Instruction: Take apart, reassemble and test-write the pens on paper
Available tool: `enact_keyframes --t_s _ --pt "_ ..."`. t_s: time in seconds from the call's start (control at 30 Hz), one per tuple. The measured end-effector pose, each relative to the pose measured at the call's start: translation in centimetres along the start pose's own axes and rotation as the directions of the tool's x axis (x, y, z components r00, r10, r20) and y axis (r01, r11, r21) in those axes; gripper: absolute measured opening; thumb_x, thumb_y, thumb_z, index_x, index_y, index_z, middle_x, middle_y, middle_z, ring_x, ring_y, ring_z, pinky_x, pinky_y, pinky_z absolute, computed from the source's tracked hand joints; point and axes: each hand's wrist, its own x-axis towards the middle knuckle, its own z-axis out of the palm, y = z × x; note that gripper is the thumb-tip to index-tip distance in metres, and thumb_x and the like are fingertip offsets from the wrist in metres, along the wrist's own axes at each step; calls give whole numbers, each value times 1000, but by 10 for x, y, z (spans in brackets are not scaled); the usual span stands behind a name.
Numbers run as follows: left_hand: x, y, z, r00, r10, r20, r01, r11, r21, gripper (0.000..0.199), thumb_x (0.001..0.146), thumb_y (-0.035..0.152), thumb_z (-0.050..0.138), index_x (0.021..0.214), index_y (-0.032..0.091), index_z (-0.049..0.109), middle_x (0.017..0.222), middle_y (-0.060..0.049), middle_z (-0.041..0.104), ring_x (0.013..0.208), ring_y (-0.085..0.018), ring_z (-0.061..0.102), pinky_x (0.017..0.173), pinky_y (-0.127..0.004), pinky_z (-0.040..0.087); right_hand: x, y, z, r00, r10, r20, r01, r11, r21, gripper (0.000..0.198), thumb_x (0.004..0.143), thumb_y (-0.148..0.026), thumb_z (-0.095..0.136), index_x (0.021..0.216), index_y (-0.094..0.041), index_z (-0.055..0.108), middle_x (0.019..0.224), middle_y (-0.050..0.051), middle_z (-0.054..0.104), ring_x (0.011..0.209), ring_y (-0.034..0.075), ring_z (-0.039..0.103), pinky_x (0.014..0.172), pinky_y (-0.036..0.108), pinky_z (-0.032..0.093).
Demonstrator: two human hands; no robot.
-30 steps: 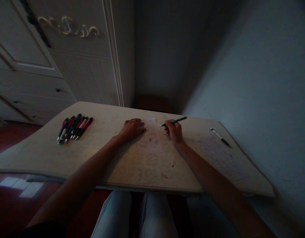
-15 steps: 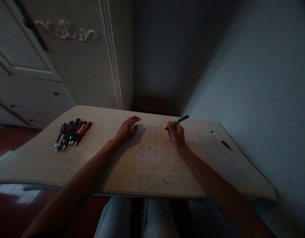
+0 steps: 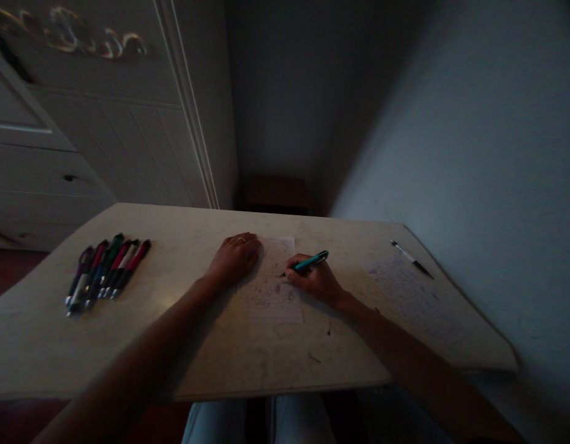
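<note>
My right hand (image 3: 315, 279) is closed around a teal-green pen (image 3: 311, 262), its tip at the written sheet of paper (image 3: 273, 314). Blue writing and small drawings cover much of that sheet. Across its left edge rests my left hand (image 3: 236, 256), fingers laid down on the paper, a ring on one of them, and nothing held. To the right, a second sheet full of blue writing (image 3: 414, 296) lies at a slant. Beside its upper edge is a white and black pen (image 3: 412, 259).
Several pens (image 3: 107, 268) in mixed colours lie side by side at the left of the pale table (image 3: 192, 357). A white cabinet (image 3: 141, 135) stands behind on the left. The wall (image 3: 498, 185) runs along the right edge. Small dark marks (image 3: 314, 357) show near the front.
My right hand has brought the teal-green pen left and down onto the sheet. My left hand's fingers have drawn in and settled on the paper. The camera view has shifted slightly.
</note>
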Motion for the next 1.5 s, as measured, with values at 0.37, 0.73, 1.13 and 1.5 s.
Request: enact_keyframes --t_s 0.37,0.73,1.13,1.5 --pt "3 3 -8 998 -6 68 6 1000 -4 33 89 27 45 114 19 66 128 -11 63 119 -27 57 104 -45 42 0 -4 -2 996 -16 87 18 1000 -19 14 78 -31 64 77 -17 67 73 2 67 64 13 57 60 25 45" --pt "5 -2 -7 997 1 71 4 997 -71 31 91 32 45 113 22 65 127 -8 63 119 -26 55 102 -44 40 -6 -1 -2 999 -23 -48 17 994 -107 17 80 -34 60 75 -19 63 65 1 60 58 14 52 53 25 41" --pt "5 7 -10 993 -13 119 14 1000 -2 30 92 31 46 115 21 62 130 -10 60 122 -28 51 104 -44 38 -6 -5 -2 1000 -24 0 24 993 -119 15 79 -33 59 76 -18 63 66 2 61 61 15 53 56 27 43" --pt "4 10 -10 993 -18 114 16 1000 23 32 93 31 43 116 19 61 129 -12 60 121 -30 51 103 -46 40 -6 -9 -6 993 -84 -88 69 986 -154 20 82 -38 60 73 -20 61 68 2 59 65 16 54 57 28 43"
